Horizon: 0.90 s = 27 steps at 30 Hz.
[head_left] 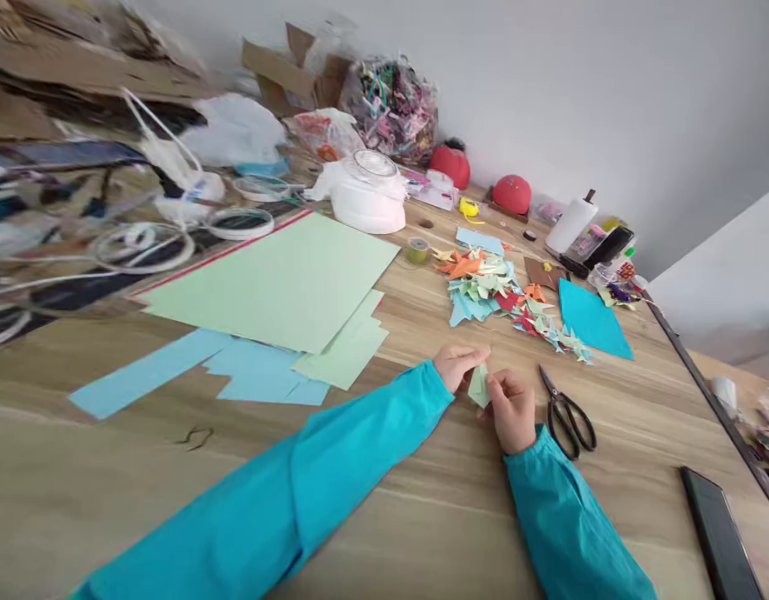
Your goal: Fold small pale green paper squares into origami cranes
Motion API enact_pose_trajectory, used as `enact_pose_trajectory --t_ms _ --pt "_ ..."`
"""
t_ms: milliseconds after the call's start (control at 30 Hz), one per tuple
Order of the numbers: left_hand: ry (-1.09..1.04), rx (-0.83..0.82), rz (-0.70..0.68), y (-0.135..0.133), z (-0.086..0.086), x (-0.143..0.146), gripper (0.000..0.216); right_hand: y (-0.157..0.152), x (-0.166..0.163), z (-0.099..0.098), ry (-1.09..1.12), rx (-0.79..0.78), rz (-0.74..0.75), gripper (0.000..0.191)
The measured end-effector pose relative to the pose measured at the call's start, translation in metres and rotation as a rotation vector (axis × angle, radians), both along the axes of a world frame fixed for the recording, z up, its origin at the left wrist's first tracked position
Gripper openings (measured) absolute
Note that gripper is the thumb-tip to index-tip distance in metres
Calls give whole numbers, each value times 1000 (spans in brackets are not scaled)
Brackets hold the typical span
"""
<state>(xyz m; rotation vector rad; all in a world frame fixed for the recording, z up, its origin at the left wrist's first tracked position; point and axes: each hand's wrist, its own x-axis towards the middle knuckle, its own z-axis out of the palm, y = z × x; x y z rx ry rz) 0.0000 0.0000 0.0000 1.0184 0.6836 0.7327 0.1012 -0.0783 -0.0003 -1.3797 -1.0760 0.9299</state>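
Note:
A small piece of folded pale green paper [477,387] is pinched between my two hands, a little above the wooden table. My left hand [459,367] is closed on its upper left part, thumb along the top. On its right side, my right hand [511,406] grips it between thumb and fingers. Some fingers of both hands are hidden behind the paper and the knuckles. Black-handled scissors [568,417] lie just right of my right hand, tips pointing away from me. Beyond my hands is a pile of folded paper shapes [484,287] in orange, green, blue and red.
Large green sheets [277,279] lie left, with smaller green pieces [347,354] and blue paper strips [152,371] by them. A teal sheet [593,317] sits at the right back. A black phone-like object [718,533] rests front right. Cables [140,246] and bags clutter the far left.

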Motion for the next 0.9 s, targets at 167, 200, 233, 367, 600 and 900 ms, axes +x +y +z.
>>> enact_pose_trajectory --t_ms 167,200,233,367,600,900 --pt "41 33 35 2 -2 2 48 3 -1 0 20 7 6 29" --pt "44 44 40 2 -3 3 50 3 -1 1 25 9 3 28" --pt "41 54 41 2 -4 3 53 3 -1 1 29 11 1 28" --pt "49 144 49 3 -3 3 45 2 0 4 41 36 5 28" --pt "129 306 94 4 -3 1 37 5 4 -2 104 13 38 25" --pt "99 322 63 5 -9 3 39 3 2 0 55 21 67 24"
